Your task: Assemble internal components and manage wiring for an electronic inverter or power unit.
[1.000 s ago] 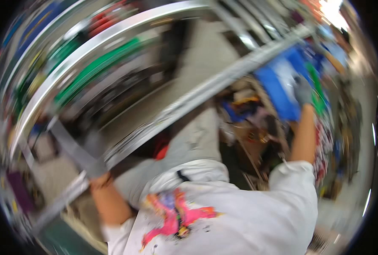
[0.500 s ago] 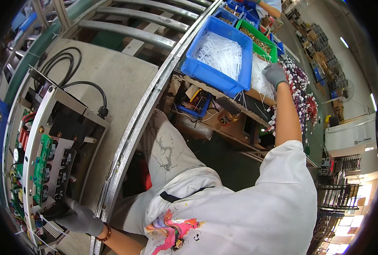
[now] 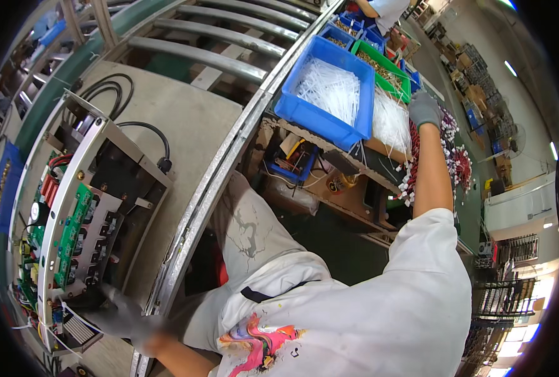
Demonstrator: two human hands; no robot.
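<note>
Gripping the near corner of the open electronics chassis (image 3: 85,213) on the conveyor board, your gloved left hand (image 3: 124,317) steadies it; keep it there. Your right hand (image 3: 424,110) hovers over the loose white cable ties (image 3: 389,119) beside the blue bin (image 3: 326,91), grip unclear; pinch just one tie.

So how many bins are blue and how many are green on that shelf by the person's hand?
Blue bins: 3, namely the big blue bin of white ties and two small blue bins further back.
Green bins: 1, the green bin, just behind the gloved right hand.
Total: 4 that show clearly.
</note>
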